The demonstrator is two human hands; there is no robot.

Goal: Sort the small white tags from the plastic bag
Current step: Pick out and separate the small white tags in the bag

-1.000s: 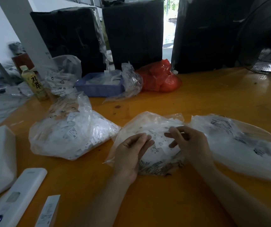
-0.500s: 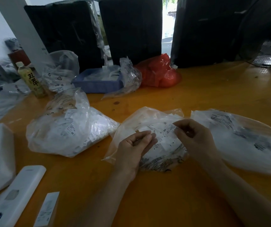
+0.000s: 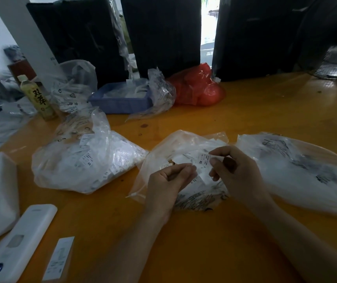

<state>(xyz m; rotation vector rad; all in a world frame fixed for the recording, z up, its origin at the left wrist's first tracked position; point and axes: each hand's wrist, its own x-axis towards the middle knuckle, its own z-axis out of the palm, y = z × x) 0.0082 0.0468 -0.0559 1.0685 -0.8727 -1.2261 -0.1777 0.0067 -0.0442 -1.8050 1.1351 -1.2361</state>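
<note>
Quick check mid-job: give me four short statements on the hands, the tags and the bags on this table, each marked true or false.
1. The right hand pinches a white tag printed XS. True.
2. The left hand rests flat on the table. False: its fingers are curled at the tags over the middle bag.
3. A red bag lies at the far side. True.
4. The bottle lies on its side. False: it stands upright.

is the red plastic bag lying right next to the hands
No, the red plastic bag lies at the table's far side by the blue tray, well beyond the left hand and right hand.
</note>
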